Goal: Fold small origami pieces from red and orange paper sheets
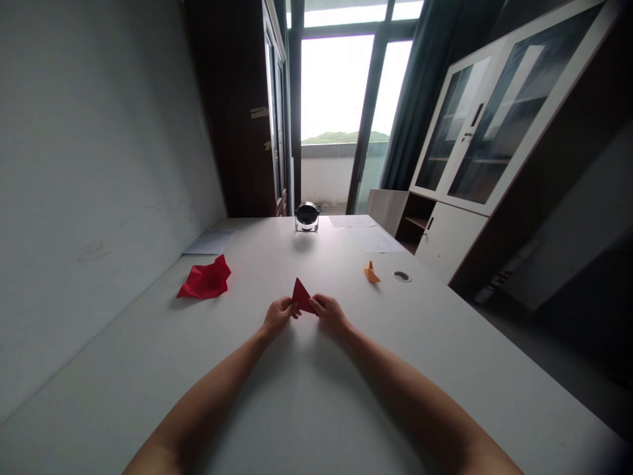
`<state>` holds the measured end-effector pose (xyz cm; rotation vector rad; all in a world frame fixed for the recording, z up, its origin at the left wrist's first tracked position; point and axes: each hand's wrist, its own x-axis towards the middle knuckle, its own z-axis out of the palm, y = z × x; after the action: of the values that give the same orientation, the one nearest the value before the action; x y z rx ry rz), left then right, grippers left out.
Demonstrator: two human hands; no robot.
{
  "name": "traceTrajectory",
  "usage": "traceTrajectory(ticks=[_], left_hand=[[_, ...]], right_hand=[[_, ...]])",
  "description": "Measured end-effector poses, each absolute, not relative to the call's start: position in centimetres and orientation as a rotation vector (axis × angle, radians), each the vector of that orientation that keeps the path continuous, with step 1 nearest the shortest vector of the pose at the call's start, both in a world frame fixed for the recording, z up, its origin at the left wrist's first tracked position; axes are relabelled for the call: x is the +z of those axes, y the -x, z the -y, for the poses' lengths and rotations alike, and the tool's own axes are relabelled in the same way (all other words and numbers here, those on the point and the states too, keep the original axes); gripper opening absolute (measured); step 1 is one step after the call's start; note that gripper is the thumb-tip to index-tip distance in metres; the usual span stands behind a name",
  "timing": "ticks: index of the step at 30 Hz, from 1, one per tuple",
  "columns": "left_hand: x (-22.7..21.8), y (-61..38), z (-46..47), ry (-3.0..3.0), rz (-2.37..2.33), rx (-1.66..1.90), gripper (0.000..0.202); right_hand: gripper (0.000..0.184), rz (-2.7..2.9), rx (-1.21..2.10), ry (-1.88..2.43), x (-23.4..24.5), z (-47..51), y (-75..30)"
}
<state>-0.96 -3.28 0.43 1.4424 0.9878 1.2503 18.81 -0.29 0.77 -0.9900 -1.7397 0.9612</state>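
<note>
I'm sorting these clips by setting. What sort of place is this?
Probably an office or study room: there is a plain white table, a glass-fronted white cabinet to the right, and a tall window beyond the table's far end.

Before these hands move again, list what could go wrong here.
1. The left hand and right hand both pinch the red paper triangle; pulling them apart might tear or crease it.
2. The small orange folded paper sits near the round hole in the table; a careless sweep of the right arm could knock it over.
</note>
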Motion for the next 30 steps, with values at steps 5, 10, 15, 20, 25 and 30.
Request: traceTrajectory(ticks=[5,10,15,20,25,30], left_hand=[[0.49,1.12,3.21,-1.382,-1.01,1.337,0.04],[0.62,1.22,3.31,-1.344,-1.027,1.4,0.04],[0.59,1.22,3.24,-1.34,-1.037,1.403,0.04],[0.5,1.09,3.01,-1.313,-1.02,1.354,0.042],[0.4,0.82,2.91,-1.311,-0.976,1.283,0.039],[0.25,0.76,2.83,-1.336,-0.949,1.244,0.032]], right_hand=[[0.04,1.761,0.953,1.014,0.68,0.36,-18.93],[0.039,1.784,0.945,1.021,0.27,0.11,-18.95],[0.042,1.788,0.934,1.03,0.13,-0.02,-18.91],[0.044,1.761,1.045,0.982,0.57,0.28,-18.91],[0.042,1.637,1.212,0.868,0.88,0.35,-18.75],[0.038,1.633,1.264,0.823,0.85,0.4,-18.7]])
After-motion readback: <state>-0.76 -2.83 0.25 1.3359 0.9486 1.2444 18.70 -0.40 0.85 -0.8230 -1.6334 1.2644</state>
